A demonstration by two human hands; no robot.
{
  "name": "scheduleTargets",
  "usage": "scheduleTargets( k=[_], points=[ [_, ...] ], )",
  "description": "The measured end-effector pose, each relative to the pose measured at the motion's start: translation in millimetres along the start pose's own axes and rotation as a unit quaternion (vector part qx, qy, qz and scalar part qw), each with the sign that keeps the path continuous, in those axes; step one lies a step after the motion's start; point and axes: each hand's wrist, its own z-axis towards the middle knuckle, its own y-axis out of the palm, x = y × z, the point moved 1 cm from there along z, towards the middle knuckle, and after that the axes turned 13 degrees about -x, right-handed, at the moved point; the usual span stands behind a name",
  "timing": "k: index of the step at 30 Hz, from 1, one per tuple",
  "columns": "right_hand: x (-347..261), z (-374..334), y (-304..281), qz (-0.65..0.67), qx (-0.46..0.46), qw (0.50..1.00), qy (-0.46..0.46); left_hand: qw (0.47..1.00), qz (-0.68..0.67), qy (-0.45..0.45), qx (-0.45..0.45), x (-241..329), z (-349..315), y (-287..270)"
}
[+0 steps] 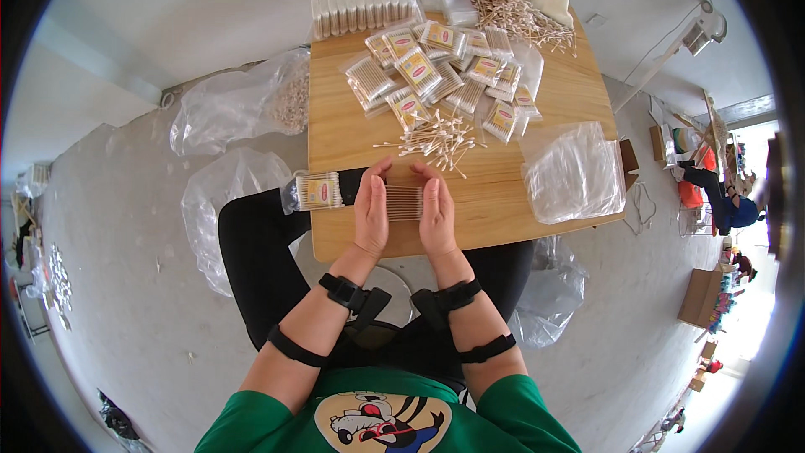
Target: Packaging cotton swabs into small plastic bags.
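Observation:
A layer of cotton swabs (404,203) lies side by side between my two hands at the near edge of the wooden table. My left hand (371,211) is cupped against the left ends of the swabs, with its thumb up. Facing it, my right hand (437,211) cups the right ends the same way, so the row is held between them; the swab tips are hidden by my palms. Just beyond my fingertips is a loose heap of cotton swabs (440,141). A packed bag of cotton swabs (319,191) rests at the table's left edge, beside my left hand.
Filled swab packets (419,71) are piled mid-table, with a block of stacked packs (360,4) behind. More loose swabs (524,21) lie at the far right. Flat clear bags (574,172) cover the right edge. Large plastic bags (231,109) stand on the floor at left.

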Motion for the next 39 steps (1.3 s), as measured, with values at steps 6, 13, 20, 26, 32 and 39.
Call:
scheduleTargets(
  k=[6,13,20,26,32,39],
  points=[
    [-10.2,-14.2,-34.9,-0.063,0.056,0.996,-0.002,0.832,0.526,0.125,-0.121,19.1,-5.8,-8.3],
    [-17.3,-29.8,-37.5,-0.265,-0.027,0.959,-0.096,0.751,0.639,0.065,-0.152,11.0,-17.0,-5.9],
    [-18.7,-29.5,-35.0,-0.309,-0.022,0.944,-0.113,0.719,0.674,0.057,-0.16,7.5,-17.0,-6.0],
    [-17.1,-28.0,-34.1,-0.3,0.005,0.948,-0.102,0.719,0.674,0.053,-0.162,8.7,-17.6,-5.7],
    [-19.0,-27.8,-32.6,-0.325,-0.001,0.94,-0.105,0.715,0.678,0.048,-0.165,9.6,-17.1,-5.3],
    [-15.4,-26.5,-32.4,-0.331,0.018,0.939,-0.092,0.713,0.679,0.045,-0.167,9.5,-17.2,-5.0]
  ],
)
